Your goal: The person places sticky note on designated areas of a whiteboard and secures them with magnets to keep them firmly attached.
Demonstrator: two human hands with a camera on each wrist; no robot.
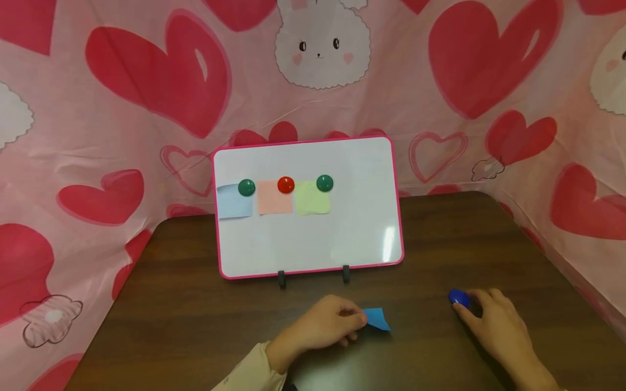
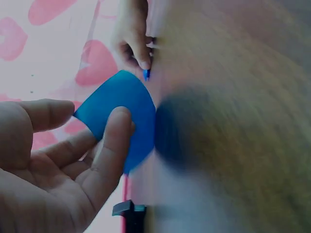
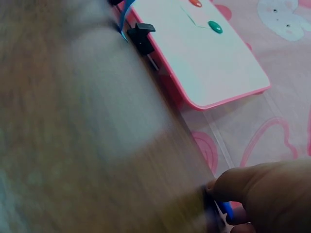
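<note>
My left hand [image 1: 329, 323] pinches a blue sticky note [image 1: 378, 318] low over the table, in front of the whiteboard. In the left wrist view the note [image 2: 141, 111] bends between thumb and fingers, and one corner points up. Off to the right, my right hand [image 1: 504, 331] grips a round blue magnet [image 1: 458, 297] between thumb and fingers, close over the tabletop. The right wrist view shows only a blue sliver of that magnet [image 3: 225, 208]; the fingers cover the rest.
A pink-framed whiteboard [image 1: 362, 233] stands on black feet [image 1: 346, 273]. Green magnets [image 1: 246, 187] and a red magnet [image 1: 286, 184] hold a pale blue note [image 1: 233, 203], a pink note [image 1: 275, 202] and a green note [image 1: 313, 203]. Heart-patterned cloth [image 1: 391, 103] hangs around the brown table [image 1: 171, 304].
</note>
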